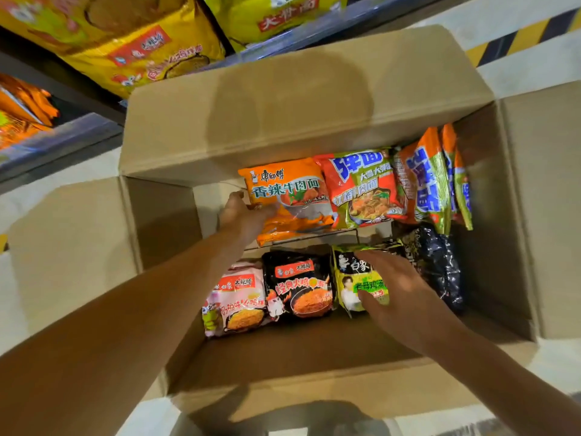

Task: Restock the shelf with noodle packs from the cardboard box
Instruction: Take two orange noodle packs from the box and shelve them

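Observation:
An open cardboard box (163,221) sits on the floor below me with noodle packs inside. My left hand (243,217) grips the left edge of an orange noodle pack (292,196) in the far row. My right hand (396,287) lies with spread fingers on a green-yellow noodle pack (352,278) in the near row, thumb along its front. A red-green pack (361,187) and several upright orange-green packs (427,180) fill the far right. A pink pack (235,297), a black pack (298,284) and a dark pack (440,262) lie in the near row.
The shelf (63,136) runs along the top left, holding large yellow noodle bags (125,42) and orange packs (22,111). The box's flaps (283,99) stand open on all sides. A yellow-black striped edge (518,36) shows at the top right. Pale floor surrounds the box.

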